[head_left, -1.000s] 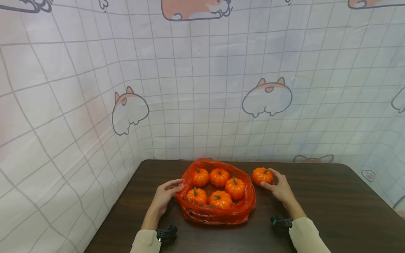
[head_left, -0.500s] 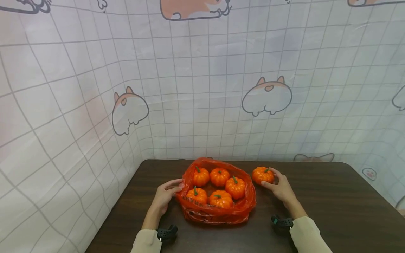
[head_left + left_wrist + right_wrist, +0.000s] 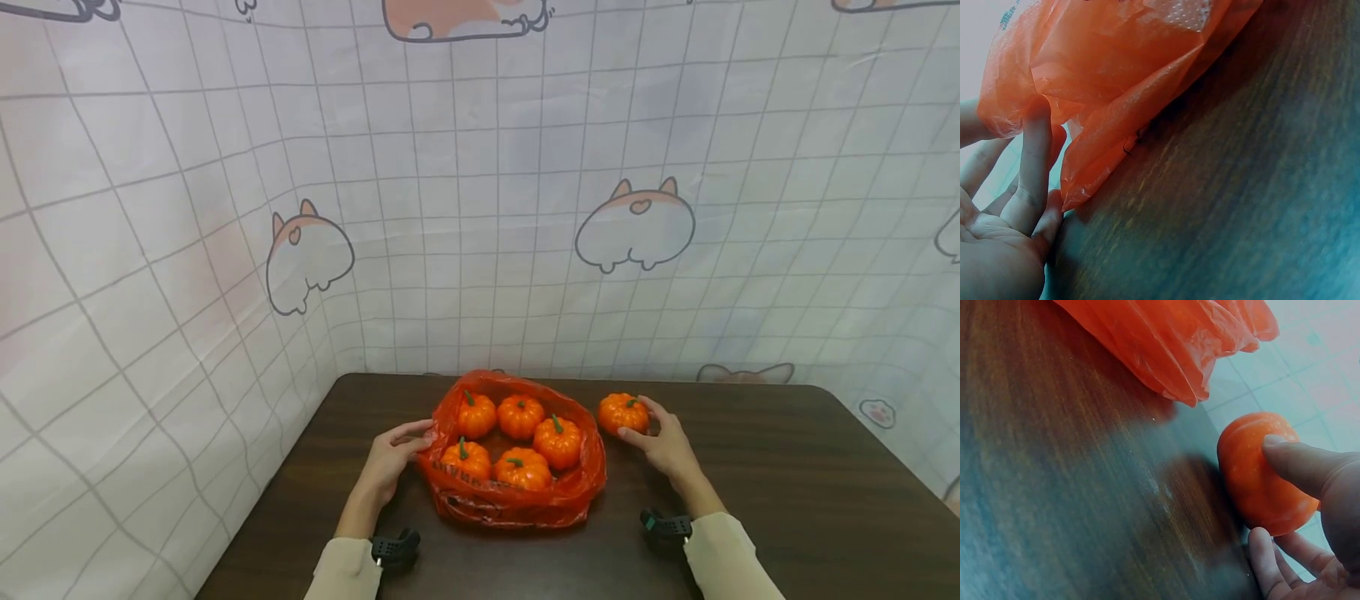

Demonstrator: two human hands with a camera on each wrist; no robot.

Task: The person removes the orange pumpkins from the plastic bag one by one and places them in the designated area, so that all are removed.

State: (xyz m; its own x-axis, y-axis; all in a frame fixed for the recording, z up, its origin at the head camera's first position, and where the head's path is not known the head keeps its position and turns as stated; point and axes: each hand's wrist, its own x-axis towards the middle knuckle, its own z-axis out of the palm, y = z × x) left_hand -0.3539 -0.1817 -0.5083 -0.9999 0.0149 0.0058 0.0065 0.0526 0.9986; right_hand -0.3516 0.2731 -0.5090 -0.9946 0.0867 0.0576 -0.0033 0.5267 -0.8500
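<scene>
An orange-red plastic bag [image 3: 517, 510] stands wide open on the table, its rim folded out. Inside sit several small orange toy pumpkins [image 3: 521, 419] with green stems. At the bag's left side my left hand [image 3: 386, 467] pinches the rim; in the left wrist view its fingers [image 3: 1035, 169] lie against the thin plastic [image 3: 1104, 69]. To the right of the bag, another toy pumpkin [image 3: 621, 414] rests on the table. My right hand [image 3: 670, 454] holds it from the right, thumb on its near side and fingers around the far side, as the right wrist view shows.
The dark wood-grain table [image 3: 780, 500] reaches back to a white gridded cloth [image 3: 465, 208] printed with cartoon corgis. The same cloth hangs along the left side. A black strap device [image 3: 396, 546] sits on the left wrist, another [image 3: 666, 525] on the right.
Both hands, the bag and the pumpkins keep their places. Only the head view has shifted very slightly.
</scene>
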